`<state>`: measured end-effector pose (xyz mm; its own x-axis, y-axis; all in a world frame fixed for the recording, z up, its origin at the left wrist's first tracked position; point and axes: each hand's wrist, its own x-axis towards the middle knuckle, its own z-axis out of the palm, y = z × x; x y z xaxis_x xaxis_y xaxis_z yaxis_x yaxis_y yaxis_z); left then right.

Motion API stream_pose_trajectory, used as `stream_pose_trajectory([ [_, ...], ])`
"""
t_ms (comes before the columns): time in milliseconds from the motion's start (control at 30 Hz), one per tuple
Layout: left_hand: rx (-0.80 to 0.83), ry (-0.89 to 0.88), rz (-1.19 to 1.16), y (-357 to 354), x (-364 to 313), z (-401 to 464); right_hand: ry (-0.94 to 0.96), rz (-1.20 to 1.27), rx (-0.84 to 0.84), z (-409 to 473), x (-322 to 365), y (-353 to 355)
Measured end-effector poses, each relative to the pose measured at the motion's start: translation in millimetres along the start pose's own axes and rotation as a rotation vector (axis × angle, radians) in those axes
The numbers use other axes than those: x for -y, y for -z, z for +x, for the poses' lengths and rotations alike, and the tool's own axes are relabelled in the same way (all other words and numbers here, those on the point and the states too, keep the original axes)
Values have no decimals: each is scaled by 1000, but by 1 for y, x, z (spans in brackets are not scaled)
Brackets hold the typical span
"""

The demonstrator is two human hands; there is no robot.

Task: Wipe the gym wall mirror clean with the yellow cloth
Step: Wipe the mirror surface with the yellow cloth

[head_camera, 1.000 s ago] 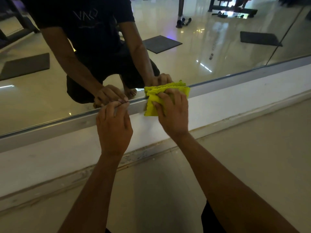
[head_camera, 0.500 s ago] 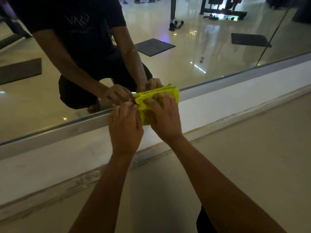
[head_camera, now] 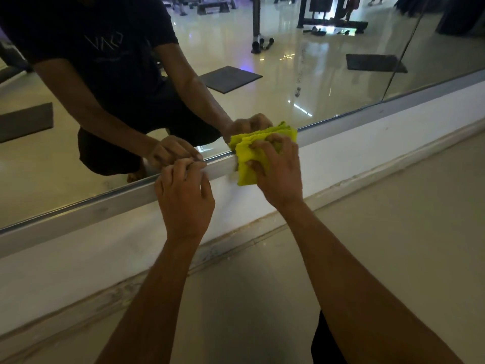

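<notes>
Yellow cloth: folded into a pad, draped over the mirror's metal bottom frame, its top edge touching the glass.
Right hand: grip clamped on the cloth, fingers curled over it and pressing it to the rail.
Left hand: fingertips resting on the frame; grip holds nothing, fingers bent.
Mirror: low edge being wiped.
Doing it well: probably keep the pad flat, press evenly, slide along the seam in overlapping passes.

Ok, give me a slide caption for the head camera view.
Right hand presses a yellow cloth on the mirror's bottom frame; left hand rests beside it.
</notes>
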<state>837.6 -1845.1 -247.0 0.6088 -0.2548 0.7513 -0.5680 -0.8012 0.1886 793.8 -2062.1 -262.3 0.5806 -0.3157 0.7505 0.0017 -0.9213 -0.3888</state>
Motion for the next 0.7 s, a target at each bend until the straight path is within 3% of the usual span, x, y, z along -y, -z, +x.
stream_pose_trajectory([
  [100,36,-26,9,2,4,0,-95,-3,-54,-3,6,-5],
  [333,100,-81,26,16,16,-6,113,0,48,-8,30,-16],
  [467,109,-40,6,29,34,-11,-50,-1,-67,-7,18,-13],
  [633,95,-35,30,40,59,-15,267,35,67,-31,89,-57],
  [700,99,2,38,48,68,-18,270,31,43,-25,83,-52],
])
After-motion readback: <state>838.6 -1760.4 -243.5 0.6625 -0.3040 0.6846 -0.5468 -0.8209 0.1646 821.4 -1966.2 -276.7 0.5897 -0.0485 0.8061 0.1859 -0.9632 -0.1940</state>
